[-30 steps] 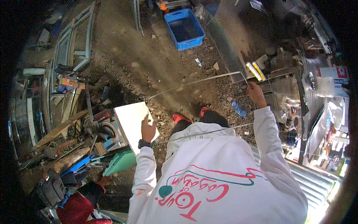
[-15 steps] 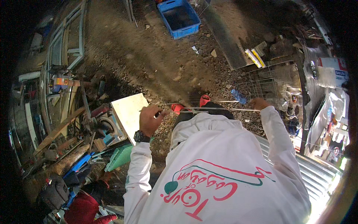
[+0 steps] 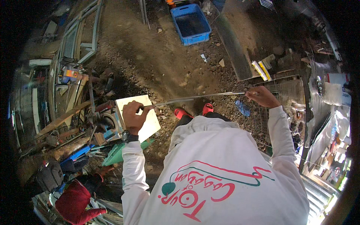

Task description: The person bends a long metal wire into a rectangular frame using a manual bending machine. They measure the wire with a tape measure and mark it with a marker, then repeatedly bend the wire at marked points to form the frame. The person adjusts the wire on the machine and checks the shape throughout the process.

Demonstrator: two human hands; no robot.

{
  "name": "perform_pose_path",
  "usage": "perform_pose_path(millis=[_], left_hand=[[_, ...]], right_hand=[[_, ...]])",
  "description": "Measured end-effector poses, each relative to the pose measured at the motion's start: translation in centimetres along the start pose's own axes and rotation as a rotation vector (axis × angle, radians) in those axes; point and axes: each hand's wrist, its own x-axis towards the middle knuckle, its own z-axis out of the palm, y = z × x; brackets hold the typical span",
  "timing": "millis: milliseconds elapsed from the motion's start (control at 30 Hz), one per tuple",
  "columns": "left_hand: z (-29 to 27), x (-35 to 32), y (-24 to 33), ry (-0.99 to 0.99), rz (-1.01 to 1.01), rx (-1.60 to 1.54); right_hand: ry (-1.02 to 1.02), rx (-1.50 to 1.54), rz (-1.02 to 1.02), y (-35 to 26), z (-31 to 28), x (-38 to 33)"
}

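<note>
A thin silvery rod (image 3: 204, 96) stretches between my two hands, slightly bowed; it may be more than one rod lying close together. My left hand (image 3: 135, 115) pinches its left end with closed fingers, above a pale square board (image 3: 153, 126). At the other end my right hand (image 3: 264, 97) grips it with fingers closed, above a wire grid (image 3: 272, 120). Below the rod are my feet in red slippers (image 3: 207, 108). A crumpled blue piece of plastic (image 3: 243, 108) lies on the ground near my right hand.
A blue crate (image 3: 191, 26) stands ahead on the dirt floor. Wood and scrap (image 3: 65, 114) are piled at the left, with a green perforated panel (image 3: 114, 153). A person in a red top (image 3: 75, 202) is bent low at lower left. Corrugated metal sheet (image 3: 318, 195) lies at lower right.
Both hands have moved outward, the left over the pale board and the right farther forward. The rod, earlier seen as two separated lines, now appears as one narrow, bowed line.
</note>
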Motion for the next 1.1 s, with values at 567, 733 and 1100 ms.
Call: perform_pose_path(millis=[567, 733, 1100], left_hand=[[-2.4, -0.8, 3.1, 0.041, -0.010, 0.014], [-1.8, -1.6, 4.7, -0.056, -0.047, 0.055], [-7.1, 2.9, 2.3, 0.290, -0.021, 0.097]], right_hand=[[0.173, -0.038, -0.086, 0.2, -1.6, -0.9], [0.259, -0.061, 0.101, -1.2, 0.1, -1.3], [0.436, 0.388, -0.126, 1.1, -2.9, -4.1]])
